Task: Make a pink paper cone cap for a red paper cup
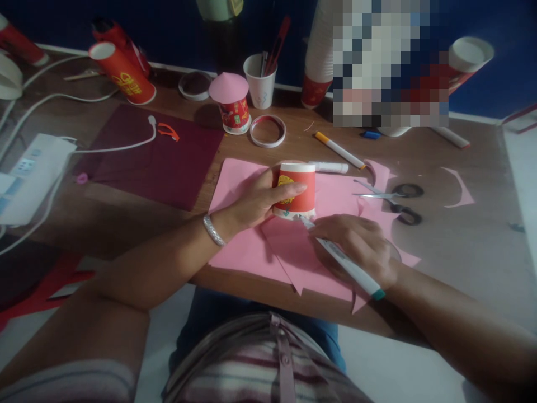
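My left hand (268,193) is wrapped round a red paper cup (308,190) with yellow print, thumb across its front. A white band runs along the cup's lower edge, with a small green mark on it. In my right hand (356,240) is a white marker (350,268) with a green end, its tip touching or very close to that band. Beneath both hands lie sheets of pink paper (235,246). Scissors (403,201) with black handles rest open to the right, beside pink offcuts (459,187).
Behind stand a red cup with a pink cone top (229,89), a white cup of pens (260,84) and a tape roll (267,131). An orange-and-white marker (339,150) lies back right. At left are a dark red sheet (159,162), white cables and a power strip (36,173).
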Motion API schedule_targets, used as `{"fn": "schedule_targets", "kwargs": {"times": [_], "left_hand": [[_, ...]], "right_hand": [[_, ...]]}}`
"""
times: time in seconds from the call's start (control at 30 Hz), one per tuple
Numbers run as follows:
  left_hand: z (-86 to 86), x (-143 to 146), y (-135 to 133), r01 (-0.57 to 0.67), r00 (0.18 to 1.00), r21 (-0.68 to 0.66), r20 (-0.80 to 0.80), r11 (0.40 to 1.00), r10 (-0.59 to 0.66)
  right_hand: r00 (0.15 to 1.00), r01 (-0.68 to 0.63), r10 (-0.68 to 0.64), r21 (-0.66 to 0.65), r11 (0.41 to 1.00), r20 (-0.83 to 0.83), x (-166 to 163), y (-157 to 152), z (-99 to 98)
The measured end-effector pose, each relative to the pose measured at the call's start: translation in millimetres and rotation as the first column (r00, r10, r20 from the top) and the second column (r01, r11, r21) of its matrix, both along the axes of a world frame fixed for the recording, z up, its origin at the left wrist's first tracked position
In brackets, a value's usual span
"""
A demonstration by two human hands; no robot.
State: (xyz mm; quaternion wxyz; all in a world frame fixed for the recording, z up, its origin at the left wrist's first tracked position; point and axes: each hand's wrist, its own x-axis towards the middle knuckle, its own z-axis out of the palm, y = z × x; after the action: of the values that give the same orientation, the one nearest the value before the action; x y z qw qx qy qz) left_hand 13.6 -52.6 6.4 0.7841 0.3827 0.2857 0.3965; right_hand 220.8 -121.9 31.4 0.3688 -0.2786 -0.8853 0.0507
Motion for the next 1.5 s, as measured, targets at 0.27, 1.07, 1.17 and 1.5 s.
{"fn": "schedule_targets", "kwargs": {"times": [0.27, 1.07, 1.17, 1.5], "left_hand": [[1.2, 0.9, -0.6, -0.004, 1.0, -0.004, 0.002, 1.0, 0.004], [-6.2, -4.3, 0.4, -0.002, 1.0, -0.052, -0.015, 0.999, 0.001], [-4.1, -3.7, 0.3, -0.001, 1.0, -0.05, -0.012, 0.999, 0.001], [2.7, -3.2, 6.4, -0.034, 0.989, -0.198, 0.137, 0.98, 0.062]], "right_hand": [[1.0, 0.014, -0.014, -0.012, 1.0, 0.003, 0.3, -0.7, -0.4], [0.994, -0.105, 0.105, 0.0, 0.994, -0.006, 1.4, 1.1, -0.6], [0.995, -0.098, 0.098, 0.004, 0.995, -0.006, 2.5, 0.8, -0.7], [0.981, -0.183, 0.184, 0.013, 0.983, -0.058, 2.5, 0.8, -2.3]]}}
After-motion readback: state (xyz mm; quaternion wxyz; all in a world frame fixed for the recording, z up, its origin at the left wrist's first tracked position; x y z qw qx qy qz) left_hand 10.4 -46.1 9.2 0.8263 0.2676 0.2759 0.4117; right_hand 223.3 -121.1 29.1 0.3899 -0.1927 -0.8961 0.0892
